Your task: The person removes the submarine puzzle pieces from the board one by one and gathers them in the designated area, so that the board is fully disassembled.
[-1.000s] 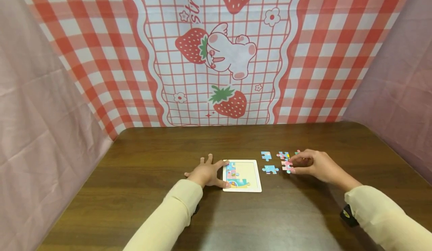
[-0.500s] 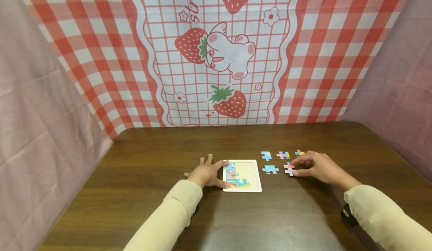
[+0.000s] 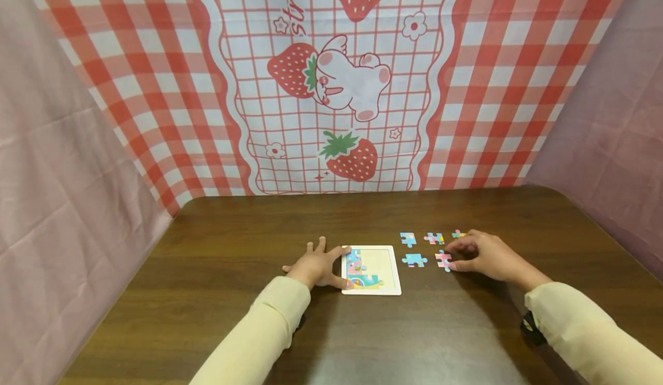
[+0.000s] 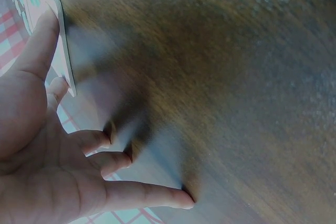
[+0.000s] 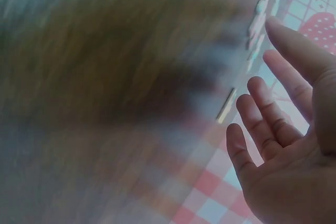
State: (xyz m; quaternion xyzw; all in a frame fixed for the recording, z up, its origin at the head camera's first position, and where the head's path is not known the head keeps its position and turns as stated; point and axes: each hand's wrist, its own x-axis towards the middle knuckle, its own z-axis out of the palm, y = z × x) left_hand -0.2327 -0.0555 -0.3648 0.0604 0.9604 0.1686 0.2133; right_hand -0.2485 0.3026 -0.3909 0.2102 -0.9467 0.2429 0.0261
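My left hand [image 3: 316,265] is spread at the left side of a white-framed puzzle tray [image 3: 397,270]. Its thumb and index finger press on the frame, which also shows at the upper left of the left wrist view; the other fingers stretch over the table. Joined puzzle pieces [image 3: 365,281] fill the tray's left side and near edge. To the right, my right hand [image 3: 484,255] is beside a pink puzzle piece [image 3: 442,260], thumb and index fingertips right at its edge. In the right wrist view, its fingers are loosely bent and apart, holding nothing.
Other loose pieces lie around: a blue piece [image 3: 408,239], a wider blue piece [image 3: 414,260], a multicoloured piece [image 3: 434,238] and a greenish piece [image 3: 458,234] near the right knuckles. Behind the brown table [image 3: 290,218] hangs a strawberry-print cloth [image 3: 336,114].
The pink piece has shifted slightly toward me, away from the multicoloured piece, and turned a little. My right fingers have loosened from it, uncovering the greenish piece. The left hand stays put.
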